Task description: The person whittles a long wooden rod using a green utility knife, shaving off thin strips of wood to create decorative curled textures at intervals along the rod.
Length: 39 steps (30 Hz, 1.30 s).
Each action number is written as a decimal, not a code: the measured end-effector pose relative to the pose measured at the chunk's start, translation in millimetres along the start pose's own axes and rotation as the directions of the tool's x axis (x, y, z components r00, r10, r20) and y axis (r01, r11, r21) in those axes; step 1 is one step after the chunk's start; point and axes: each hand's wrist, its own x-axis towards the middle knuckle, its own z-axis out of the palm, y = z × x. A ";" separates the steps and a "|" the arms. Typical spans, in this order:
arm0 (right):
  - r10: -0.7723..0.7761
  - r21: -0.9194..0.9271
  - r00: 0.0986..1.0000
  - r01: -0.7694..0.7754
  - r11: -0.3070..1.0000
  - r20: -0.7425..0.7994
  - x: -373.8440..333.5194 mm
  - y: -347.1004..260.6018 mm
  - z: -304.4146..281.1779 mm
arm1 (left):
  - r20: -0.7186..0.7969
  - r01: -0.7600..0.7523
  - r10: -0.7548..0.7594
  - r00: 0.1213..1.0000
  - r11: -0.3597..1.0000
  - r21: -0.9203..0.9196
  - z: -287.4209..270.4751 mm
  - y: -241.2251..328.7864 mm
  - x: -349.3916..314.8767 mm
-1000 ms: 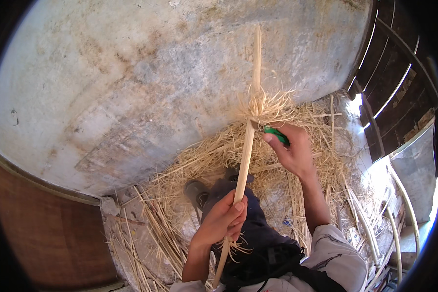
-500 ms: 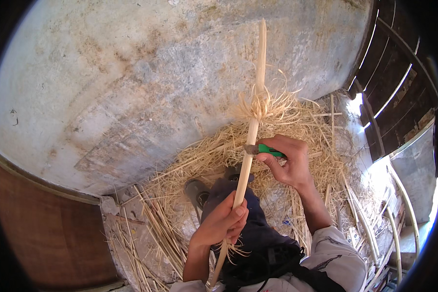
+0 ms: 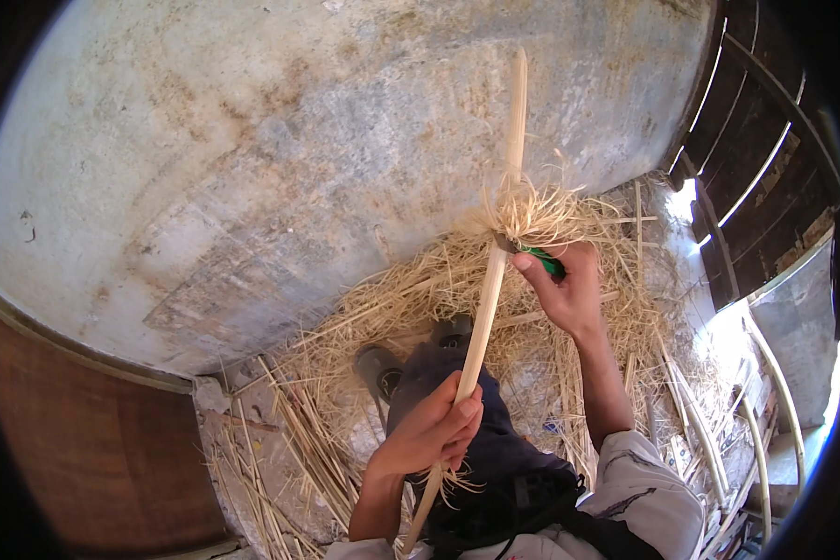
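Observation:
A long pale wooden stick (image 3: 483,329), perhaps bamboo, slants up and slightly right in front of me. My left hand (image 3: 433,427) is wrapped round its lower part. Higher up, my right hand (image 3: 567,285) is closed on a knife with a green handle (image 3: 543,262). The short dark blade (image 3: 506,244) lies against the stick, just under a bushy collar of thin curled shavings (image 3: 536,213) still attached to it. Above the collar the bare upper end (image 3: 518,103) stands free. A smaller tuft of curls (image 3: 459,481) hangs below my left hand.
Loose shavings (image 3: 420,271) cover the floor by the stained wall (image 3: 280,187). Thin sticks (image 3: 303,425) lie to the left, longer poles (image 3: 765,467) to the right. My dark boots (image 3: 378,369) are below the stick. A brown panel (image 3: 84,429) is at the lower left.
My right hand has pushed the knife up along the stick to the collar of shavings. The stick's upper end has tipped a little to the right; my left hand keeps its hold.

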 end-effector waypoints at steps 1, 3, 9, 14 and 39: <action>-0.030 0.059 0.999 0.029 0.998 0.011 -0.8 -3.0 0.7 | -0.010 -0.017 0.017 1.000 1.000 -0.010 0.4 0.2 0.1; -0.090 0.174 0.996 0.083 0.981 0.030 -7.5 -12.4 4.8 | -0.031 -0.050 0.049 0.998 0.998 -0.032 0.3 -0.7 0.3; -0.176 0.183 0.962 0.138 0.973 0.208 -31.8 -27.5 11.9 | -0.076 -0.012 0.006 0.997 0.996 -0.085 -2.4 -0.4 -1.8; -0.192 0.151 0.969 0.169 0.974 0.155 -36.2 -25.4 12.7 | -0.049 0.004 -0.010 0.999 0.994 -0.108 -4.7 -2.8 -0.9; -0.136 0.080 0.988 0.142 0.987 -0.079 -7.8 -8.0 16.6 | -0.004 0.070 -0.070 0.998 0.995 -0.073 -4.2 4.7 -2.5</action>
